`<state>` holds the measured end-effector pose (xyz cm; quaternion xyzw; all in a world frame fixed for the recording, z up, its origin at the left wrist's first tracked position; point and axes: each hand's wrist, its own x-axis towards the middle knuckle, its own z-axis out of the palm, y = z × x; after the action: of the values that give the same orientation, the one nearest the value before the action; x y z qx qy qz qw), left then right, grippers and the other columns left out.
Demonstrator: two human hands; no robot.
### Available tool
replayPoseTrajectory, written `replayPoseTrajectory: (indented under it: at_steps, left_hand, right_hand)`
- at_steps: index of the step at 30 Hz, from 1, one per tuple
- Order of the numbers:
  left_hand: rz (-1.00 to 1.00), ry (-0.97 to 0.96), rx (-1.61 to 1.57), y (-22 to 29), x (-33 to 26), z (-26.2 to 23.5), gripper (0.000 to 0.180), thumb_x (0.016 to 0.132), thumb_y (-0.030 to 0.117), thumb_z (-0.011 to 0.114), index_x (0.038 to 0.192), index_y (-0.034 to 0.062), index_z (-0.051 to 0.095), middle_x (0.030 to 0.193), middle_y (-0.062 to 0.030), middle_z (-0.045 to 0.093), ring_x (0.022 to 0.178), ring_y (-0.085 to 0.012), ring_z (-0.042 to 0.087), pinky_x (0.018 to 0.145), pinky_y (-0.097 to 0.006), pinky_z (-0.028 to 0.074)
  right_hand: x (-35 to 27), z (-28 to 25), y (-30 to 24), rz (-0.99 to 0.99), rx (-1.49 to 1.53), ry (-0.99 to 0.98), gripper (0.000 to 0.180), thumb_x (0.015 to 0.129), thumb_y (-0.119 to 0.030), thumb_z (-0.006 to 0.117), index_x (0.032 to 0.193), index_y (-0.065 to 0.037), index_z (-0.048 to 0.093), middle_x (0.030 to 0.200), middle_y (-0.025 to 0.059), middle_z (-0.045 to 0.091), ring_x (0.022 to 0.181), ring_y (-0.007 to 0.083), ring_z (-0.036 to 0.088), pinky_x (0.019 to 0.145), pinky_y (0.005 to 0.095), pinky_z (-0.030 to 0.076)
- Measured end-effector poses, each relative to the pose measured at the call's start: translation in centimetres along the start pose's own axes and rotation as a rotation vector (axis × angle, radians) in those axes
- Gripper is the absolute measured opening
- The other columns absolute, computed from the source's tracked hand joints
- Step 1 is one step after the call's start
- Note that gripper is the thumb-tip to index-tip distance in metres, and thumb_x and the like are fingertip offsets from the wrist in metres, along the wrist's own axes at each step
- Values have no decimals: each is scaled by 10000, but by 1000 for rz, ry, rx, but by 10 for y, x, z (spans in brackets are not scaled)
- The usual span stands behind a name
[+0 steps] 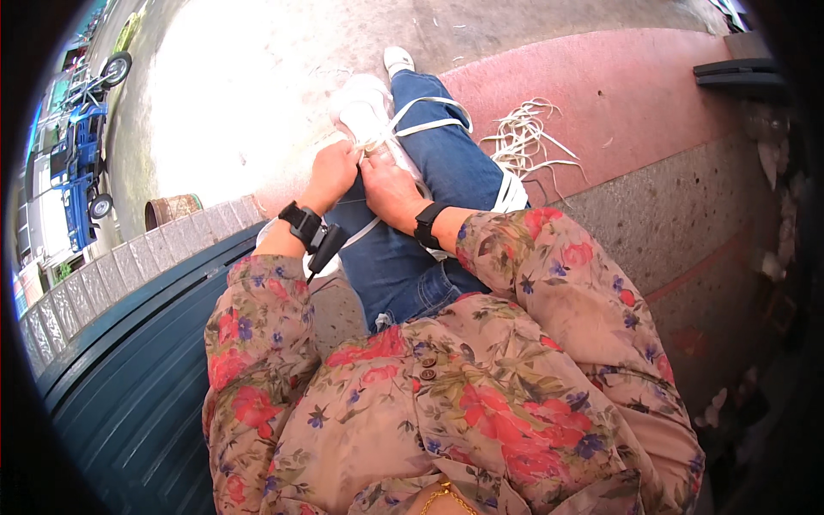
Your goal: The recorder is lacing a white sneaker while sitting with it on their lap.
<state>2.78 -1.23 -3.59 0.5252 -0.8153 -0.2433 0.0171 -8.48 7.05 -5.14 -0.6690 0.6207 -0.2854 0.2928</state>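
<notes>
My left hand [333, 176] and my right hand [390, 193] meet above my lap, fingers closed in a pinch on a white shoelace [369, 144]. Just beyond the fingertips is a white shoe [360, 103], washed out by glare; whether it is on my foot or lies loose, I cannot tell. Another white lace [463, 127] loops across my jeans [451, 154] to the right of the hands. The exact grip of each hand on the lace is partly hidden by the fingers.
A tangled pile of white laces [528, 142] lies on the reddish floor sheet [635, 94] to my right. White material [511, 190] hangs beside my leg. A blue ribbed panel [163, 360] stands at my left. Farther off are a rusty bucket [172, 210] and a blue vehicle [81, 163].
</notes>
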Motion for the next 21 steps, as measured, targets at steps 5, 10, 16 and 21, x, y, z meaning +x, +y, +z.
replayPoseTrajectory:
  at_steps: [5, 10, 16, 21]
  left_hand:
    - [-435, -175, -418, 21, -2, -12, 249, 802, 216, 535, 698, -10, 553, 564, -113, 547, 466, -204, 530, 446, -338, 414]
    - [-116, 107, 189, 28, -20, -9, 320, 766, 309, 561, 743, -8, 590, 692, -179, 593, 631, -344, 560, 583, -415, 444]
    - [-141, 142, 326, 48, -29, -15, 295, 715, 311, 596, 710, 16, 582, 734, -148, 591, 764, -313, 550, 647, -418, 456]
    - [-233, 120, 260, 46, -27, -6, 206, 714, 203, 536, 718, 4, 591, 750, -161, 595, 784, -318, 548, 665, -442, 446]
  right_hand:
    - [2, -4, 0, 85, 44, -42, 194, 727, -67, 497, 909, -4, 516, 882, 172, 540, 792, 318, 572, 676, 386, 481]
    - [-4, -20, 0, 146, 248, -98, 211, 845, -149, 389, 890, 16, 512, 841, 246, 555, 784, 398, 543, 706, 468, 418]
    - [-3, -36, 6, 119, 237, -133, 176, 796, -116, 430, 822, 10, 549, 811, 225, 567, 777, 372, 555, 675, 447, 435]
    - [9, -65, 24, -183, -154, 127, 146, 741, -187, 562, 761, -45, 588, 764, 112, 542, 743, 287, 527, 651, 384, 431]
